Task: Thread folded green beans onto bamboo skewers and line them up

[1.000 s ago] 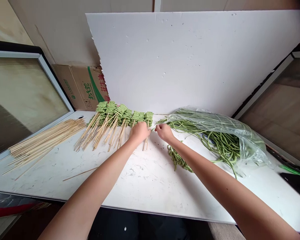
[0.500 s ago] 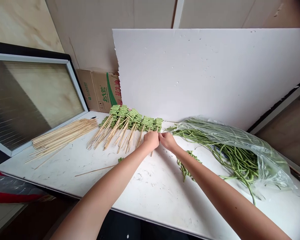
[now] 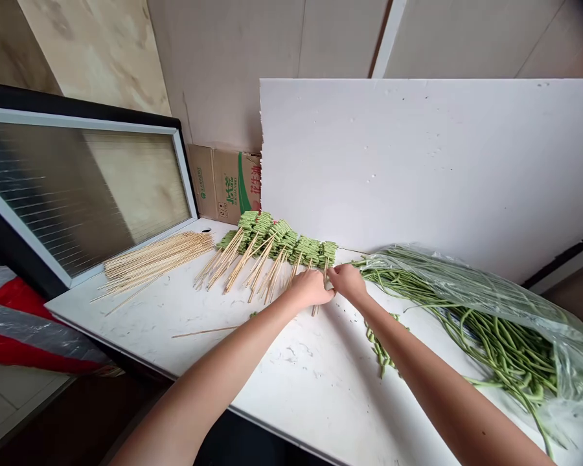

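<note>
My left hand (image 3: 309, 288) and my right hand (image 3: 346, 280) meet at the right end of a row of bamboo skewers threaded with folded green long beans (image 3: 272, 241). Both hands are closed in a pinch on the last bean skewer (image 3: 320, 268) of that row, the left on its stick, the right at the bean end. A heap of loose long beans (image 3: 486, 327) lies half inside a clear plastic bag (image 3: 471, 285) to the right. A small bunch of cut beans (image 3: 381, 349) lies partly under my right forearm.
A pile of bare bamboo skewers (image 3: 158, 259) lies at the white table's (image 3: 282, 382) left end; one stray skewer (image 3: 206, 332) lies nearer me. A white board (image 3: 432, 162) leans at the back, a cardboard box (image 3: 223, 184) beside it, a glass-topped case (image 3: 78, 188) on the left.
The camera has swung left, so everything sits further right in view. My two hands have come together, from slightly apart, at the last bean skewer.
</note>
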Action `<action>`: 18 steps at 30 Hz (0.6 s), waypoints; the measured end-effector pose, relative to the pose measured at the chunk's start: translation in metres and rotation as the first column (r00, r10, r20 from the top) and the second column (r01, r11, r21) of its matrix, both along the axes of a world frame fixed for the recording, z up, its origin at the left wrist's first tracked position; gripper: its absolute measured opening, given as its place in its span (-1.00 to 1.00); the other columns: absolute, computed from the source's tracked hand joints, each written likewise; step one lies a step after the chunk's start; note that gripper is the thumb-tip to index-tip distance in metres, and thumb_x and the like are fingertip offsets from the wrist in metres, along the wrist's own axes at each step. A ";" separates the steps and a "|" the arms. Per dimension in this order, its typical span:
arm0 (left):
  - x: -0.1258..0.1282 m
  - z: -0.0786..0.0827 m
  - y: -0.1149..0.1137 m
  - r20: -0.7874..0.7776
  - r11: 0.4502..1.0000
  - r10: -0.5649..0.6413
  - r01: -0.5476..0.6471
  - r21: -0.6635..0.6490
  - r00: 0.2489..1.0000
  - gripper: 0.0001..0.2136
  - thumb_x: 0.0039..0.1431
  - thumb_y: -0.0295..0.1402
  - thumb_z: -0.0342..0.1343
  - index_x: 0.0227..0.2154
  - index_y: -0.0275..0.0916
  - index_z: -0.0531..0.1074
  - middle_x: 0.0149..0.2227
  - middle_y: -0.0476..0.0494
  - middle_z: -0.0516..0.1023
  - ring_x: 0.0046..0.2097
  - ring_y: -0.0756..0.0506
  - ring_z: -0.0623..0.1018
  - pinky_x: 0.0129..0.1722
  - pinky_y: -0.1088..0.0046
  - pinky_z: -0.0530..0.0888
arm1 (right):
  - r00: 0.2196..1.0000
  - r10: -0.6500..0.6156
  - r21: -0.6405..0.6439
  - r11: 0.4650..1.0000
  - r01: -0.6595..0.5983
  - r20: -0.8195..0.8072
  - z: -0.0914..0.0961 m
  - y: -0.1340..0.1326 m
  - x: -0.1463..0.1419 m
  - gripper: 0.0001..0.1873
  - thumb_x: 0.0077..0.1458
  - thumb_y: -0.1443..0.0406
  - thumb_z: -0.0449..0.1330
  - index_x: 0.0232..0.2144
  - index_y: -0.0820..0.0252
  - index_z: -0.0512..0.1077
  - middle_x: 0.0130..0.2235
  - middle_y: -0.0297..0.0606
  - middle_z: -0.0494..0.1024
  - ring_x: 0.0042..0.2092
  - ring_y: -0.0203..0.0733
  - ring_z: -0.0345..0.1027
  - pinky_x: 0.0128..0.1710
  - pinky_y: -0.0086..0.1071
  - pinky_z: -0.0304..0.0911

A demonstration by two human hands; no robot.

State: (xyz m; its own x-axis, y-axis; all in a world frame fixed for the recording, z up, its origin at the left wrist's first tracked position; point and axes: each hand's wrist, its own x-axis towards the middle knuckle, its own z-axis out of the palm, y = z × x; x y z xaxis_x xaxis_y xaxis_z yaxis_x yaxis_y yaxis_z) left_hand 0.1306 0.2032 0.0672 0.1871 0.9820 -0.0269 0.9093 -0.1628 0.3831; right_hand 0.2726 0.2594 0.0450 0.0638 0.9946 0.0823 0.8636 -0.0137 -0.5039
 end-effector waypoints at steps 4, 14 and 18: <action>-0.039 0.033 -0.019 -0.010 0.961 0.110 -0.104 0.257 0.994 -0.66 0.40 -0.08 0.10 -0.16 -0.25 0.62 -0.11 -0.28 0.69 -0.07 -0.22 0.67 -0.08 0.32 0.57 | 1.000 -0.011 0.161 0.987 0.012 -0.013 0.014 0.007 -0.005 -0.67 0.22 0.19 0.10 -0.48 0.19 0.55 -0.46 -0.13 0.55 -0.41 -0.15 0.32 -0.41 -0.36 0.00; -0.127 0.069 -0.006 -0.300 0.886 0.440 -0.356 0.296 0.846 -0.77 0.34 -0.56 0.08 -0.11 -0.37 0.64 -0.06 -0.45 0.66 0.03 -0.27 0.66 0.02 0.29 0.57 | 0.949 0.185 0.226 0.966 -0.128 -0.255 0.029 -0.002 -0.058 -0.63 0.19 0.18 0.08 -0.44 0.23 0.60 -0.56 -0.25 0.46 -0.48 -0.18 0.20 -0.43 -0.33 0.02; -0.125 0.060 -0.002 -0.263 0.895 0.426 -0.361 0.263 0.865 -0.65 0.32 -0.65 -0.04 -0.04 -0.37 0.63 -0.04 -0.48 0.65 0.07 -0.29 0.64 0.06 0.25 0.56 | 0.943 0.216 0.253 0.956 -0.150 -0.254 0.030 -0.005 -0.053 -0.60 0.20 0.15 0.07 -0.43 0.23 0.63 -0.60 -0.30 0.40 -0.50 -0.18 0.16 -0.43 -0.32 0.01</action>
